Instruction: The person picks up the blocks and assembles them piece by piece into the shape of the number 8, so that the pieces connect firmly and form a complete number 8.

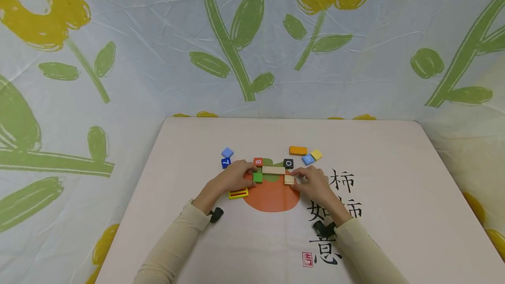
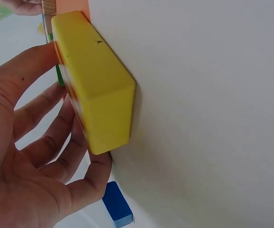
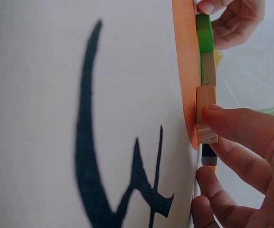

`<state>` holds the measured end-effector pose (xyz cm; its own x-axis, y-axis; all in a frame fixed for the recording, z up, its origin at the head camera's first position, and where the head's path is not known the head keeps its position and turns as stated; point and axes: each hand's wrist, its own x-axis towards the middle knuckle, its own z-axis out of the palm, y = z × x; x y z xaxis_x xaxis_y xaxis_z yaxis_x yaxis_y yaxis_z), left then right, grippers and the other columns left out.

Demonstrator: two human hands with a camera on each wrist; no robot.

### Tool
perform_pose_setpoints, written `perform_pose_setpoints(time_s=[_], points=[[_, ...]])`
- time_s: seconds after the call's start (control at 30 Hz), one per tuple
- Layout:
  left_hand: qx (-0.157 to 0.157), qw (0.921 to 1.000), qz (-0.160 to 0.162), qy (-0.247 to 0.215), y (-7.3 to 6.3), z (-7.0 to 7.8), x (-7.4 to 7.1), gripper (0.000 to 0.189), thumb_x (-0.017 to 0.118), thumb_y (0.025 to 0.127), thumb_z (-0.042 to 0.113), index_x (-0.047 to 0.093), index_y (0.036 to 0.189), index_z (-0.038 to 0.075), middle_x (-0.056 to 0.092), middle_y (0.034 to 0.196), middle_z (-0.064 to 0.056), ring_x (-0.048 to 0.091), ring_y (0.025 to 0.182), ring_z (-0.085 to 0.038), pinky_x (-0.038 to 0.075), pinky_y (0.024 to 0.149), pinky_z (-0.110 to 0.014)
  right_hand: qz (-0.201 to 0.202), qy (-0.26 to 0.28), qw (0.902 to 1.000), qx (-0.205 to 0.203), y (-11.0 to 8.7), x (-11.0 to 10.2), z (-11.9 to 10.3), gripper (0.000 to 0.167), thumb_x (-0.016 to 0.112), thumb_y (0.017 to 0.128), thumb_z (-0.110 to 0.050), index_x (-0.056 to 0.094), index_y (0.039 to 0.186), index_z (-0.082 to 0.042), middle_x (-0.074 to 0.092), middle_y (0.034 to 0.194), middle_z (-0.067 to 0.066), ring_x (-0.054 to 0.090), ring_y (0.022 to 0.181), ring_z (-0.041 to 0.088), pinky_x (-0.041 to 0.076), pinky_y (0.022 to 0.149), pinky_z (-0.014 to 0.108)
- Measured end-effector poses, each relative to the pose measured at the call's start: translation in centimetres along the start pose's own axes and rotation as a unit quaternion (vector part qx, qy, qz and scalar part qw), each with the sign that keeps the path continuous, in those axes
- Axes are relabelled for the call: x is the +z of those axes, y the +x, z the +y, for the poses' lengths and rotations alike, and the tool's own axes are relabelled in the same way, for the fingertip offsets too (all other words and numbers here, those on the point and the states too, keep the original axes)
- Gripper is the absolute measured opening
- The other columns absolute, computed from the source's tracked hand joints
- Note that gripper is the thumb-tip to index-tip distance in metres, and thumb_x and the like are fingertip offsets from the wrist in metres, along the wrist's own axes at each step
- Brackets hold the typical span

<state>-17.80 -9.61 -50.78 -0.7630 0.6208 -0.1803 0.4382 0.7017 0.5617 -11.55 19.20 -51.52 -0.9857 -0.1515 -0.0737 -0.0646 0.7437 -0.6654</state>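
Near the middle of the table, my left hand (image 1: 236,176) holds a small green block (image 1: 257,178) between thumb and fingers. Opposite it, my right hand (image 1: 316,184) pinches a plain wooden block (image 1: 289,180); in the right wrist view the thumb lies on that wooden block (image 3: 206,126). A long pale block (image 1: 273,170) lies across, just beyond and between these two. Beyond its ends are a red letter B block (image 1: 258,161) and a black letter O block (image 1: 288,163). A yellow block (image 2: 101,90) with red bars lies right beside the left hand.
Blue blocks, among them one marked 7 (image 1: 225,162), lie at the far left. An orange block (image 1: 298,150), a light blue block (image 1: 308,159) and a yellow square block (image 1: 317,155) lie at the far right. The tablecloth (image 1: 272,244) bears a printed persimmon and black characters.
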Motion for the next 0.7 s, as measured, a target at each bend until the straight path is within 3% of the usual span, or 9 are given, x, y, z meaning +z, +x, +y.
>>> perform_pose_setpoints(time_s=[0.27,0.53,0.7], points=[[-0.011,0.9982,0.041,-0.043,-1.7,0.0,-0.9,0.043,0.078,0.088,0.029,0.066,0.125,0.01,0.062,0.111,-0.005,0.056,0.101,-0.021,0.049,0.086,-0.035,-0.001,-0.002,1.0,-0.003,0.1,0.0,0.1,0.028,0.081,0.085,-0.02,0.075,0.112,-0.015,0.059,0.103,0.009,0.047,0.093,0.028,0.036,0.074,0.043],[-0.028,0.9848,0.162,-0.055,-4.5,-1.5,-2.2,0.041,0.079,0.089,0.027,0.068,0.123,0.007,0.065,0.113,-0.006,0.06,0.102,-0.025,0.052,0.083,-0.039,0.0,-0.006,1.0,-0.002,0.0,0.2,0.2,0.029,0.08,0.086,-0.023,0.075,0.113,-0.015,0.061,0.106,0.008,0.049,0.095,0.029,0.035,0.075,0.045],[-0.044,0.9734,0.217,-0.059,-5.5,-3.2,-2.6,0.043,0.079,0.088,0.03,0.069,0.123,0.007,0.063,0.116,-0.007,0.062,0.101,-0.027,0.053,0.082,-0.039,-0.006,-0.001,1.0,0.007,-0.1,0.3,0.1,0.03,0.079,0.086,-0.024,0.074,0.114,-0.016,0.059,0.107,0.009,0.048,0.095,0.029,0.034,0.075,0.045]])
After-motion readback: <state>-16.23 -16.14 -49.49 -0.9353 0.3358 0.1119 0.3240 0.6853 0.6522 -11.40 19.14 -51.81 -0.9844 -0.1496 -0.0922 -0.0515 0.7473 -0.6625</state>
